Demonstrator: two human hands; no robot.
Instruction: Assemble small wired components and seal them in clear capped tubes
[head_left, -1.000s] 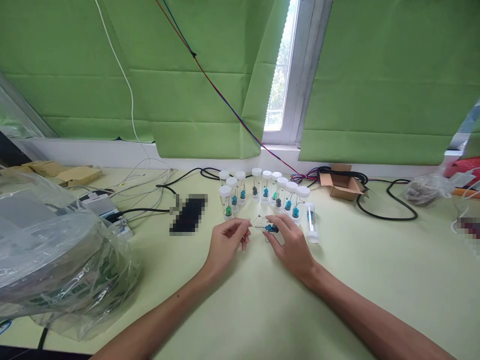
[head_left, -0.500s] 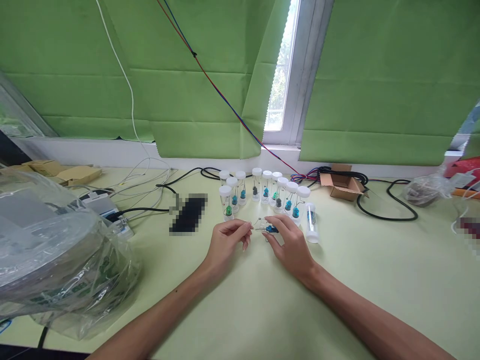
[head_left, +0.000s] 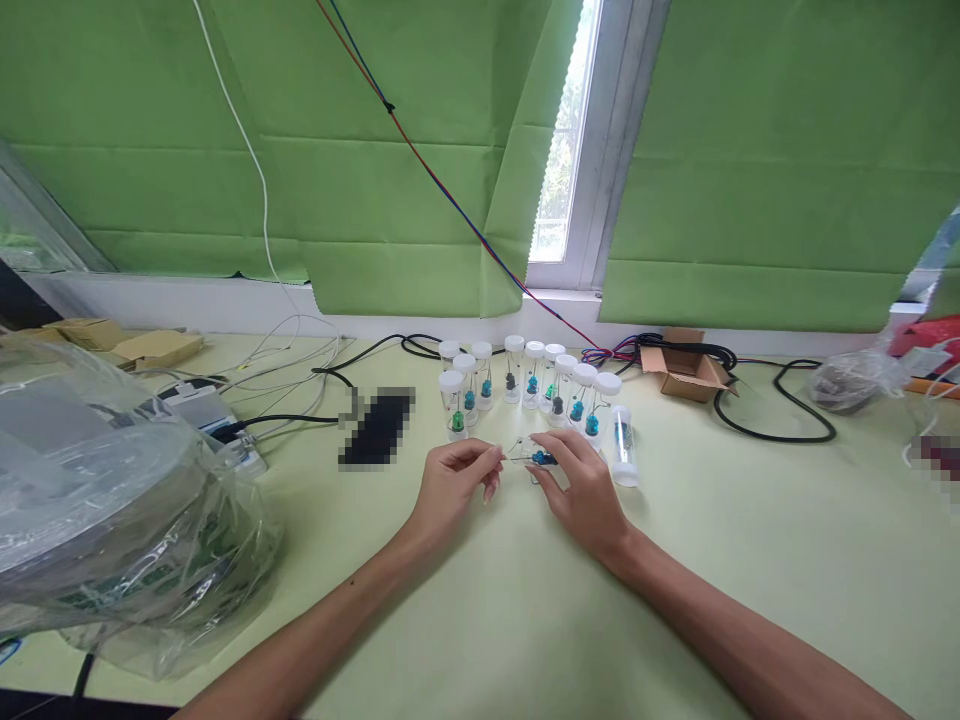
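Observation:
My right hand [head_left: 581,490] is closed round a small clear tube [head_left: 534,458] lying on its side, with a blue piece [head_left: 541,457] and thin wires inside. The tube's open end faces left. My left hand [head_left: 459,490] pinches a thin dark rod [head_left: 513,459] between thumb and fingertips; it reaches into the tube. The rod's far end is hidden. Just beyond my hands, several clear tubes with white caps [head_left: 451,381] stand upright, holding blue, green or dark pieces. To the right of my right hand, one capped tube [head_left: 624,445] lies on the table.
A pixelated black patch [head_left: 377,427] lies left of the tubes. A large plastic-wrapped reel [head_left: 135,540] fills the left side, beside a white power strip [head_left: 214,420]. Behind on the right are an open cardboard box [head_left: 686,380] and a black cable [head_left: 780,437].
Both hands stay almost in place. The thin rod and the wires in the tube have shifted very slightly.

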